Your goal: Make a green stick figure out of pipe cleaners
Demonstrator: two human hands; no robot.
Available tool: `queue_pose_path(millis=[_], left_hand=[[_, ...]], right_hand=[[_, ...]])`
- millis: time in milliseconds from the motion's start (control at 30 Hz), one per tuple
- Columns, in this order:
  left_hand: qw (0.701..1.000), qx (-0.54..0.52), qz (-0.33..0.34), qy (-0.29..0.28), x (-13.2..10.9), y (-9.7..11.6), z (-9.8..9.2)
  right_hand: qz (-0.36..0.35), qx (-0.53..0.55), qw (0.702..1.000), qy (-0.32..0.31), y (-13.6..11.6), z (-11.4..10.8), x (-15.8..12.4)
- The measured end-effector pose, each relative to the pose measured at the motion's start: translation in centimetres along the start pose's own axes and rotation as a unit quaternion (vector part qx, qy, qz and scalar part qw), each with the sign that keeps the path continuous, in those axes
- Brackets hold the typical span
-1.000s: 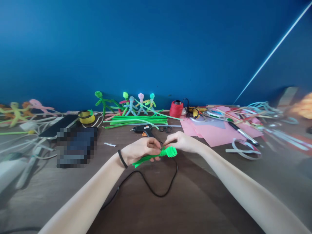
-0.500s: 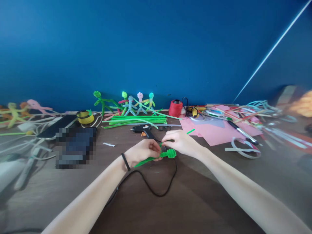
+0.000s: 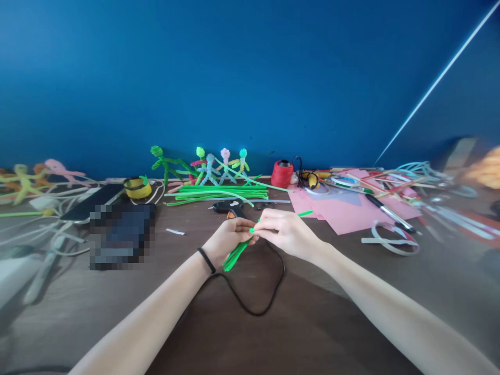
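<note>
Left hand (image 3: 231, 238) pinching green bundle (image 3: 236, 255), right hand (image 3: 287, 229) pinching green strand (image 3: 305, 213); glue gun (image 3: 228, 206) beyond

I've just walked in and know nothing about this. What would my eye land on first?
Probably the broad blue wall filling the upper part of the view, with small, colourful fuzzy figures along its foot. Nearer, in the middle, the left hand holds bright green stems, the right hand pinching close beside it. Right of the figures sits a red spool.

Glue gun (image 3: 226, 207) lies behind the left hand (image 3: 227, 240).
</note>
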State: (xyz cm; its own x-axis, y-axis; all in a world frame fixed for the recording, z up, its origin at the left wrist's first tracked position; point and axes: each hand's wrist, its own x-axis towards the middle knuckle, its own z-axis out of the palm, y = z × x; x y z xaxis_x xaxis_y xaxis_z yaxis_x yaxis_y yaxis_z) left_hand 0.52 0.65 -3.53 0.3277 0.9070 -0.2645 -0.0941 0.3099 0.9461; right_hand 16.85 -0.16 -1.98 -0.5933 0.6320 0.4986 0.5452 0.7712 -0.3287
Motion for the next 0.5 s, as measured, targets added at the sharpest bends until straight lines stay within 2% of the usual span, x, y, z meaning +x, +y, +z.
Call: queue_pose_path(millis=[100,233,500], left_hand=[[0.998,-0.053,0.016,0.033,0.1,0.0,0.0],[0.995,-0.088,0.037,0.042,0.2,0.2,0.0],[0.989,-0.120,0.067,0.052,0.4,0.7,-0.5]], right_hand=[[-0.005,0.026,1.000,0.014,0.0,0.2,0.0],[-0.001,0.071,0.997,0.032,0.1,0.1,0.1],[0.082,0.119,0.989,0.039,1.1,-0.2,0.1]])
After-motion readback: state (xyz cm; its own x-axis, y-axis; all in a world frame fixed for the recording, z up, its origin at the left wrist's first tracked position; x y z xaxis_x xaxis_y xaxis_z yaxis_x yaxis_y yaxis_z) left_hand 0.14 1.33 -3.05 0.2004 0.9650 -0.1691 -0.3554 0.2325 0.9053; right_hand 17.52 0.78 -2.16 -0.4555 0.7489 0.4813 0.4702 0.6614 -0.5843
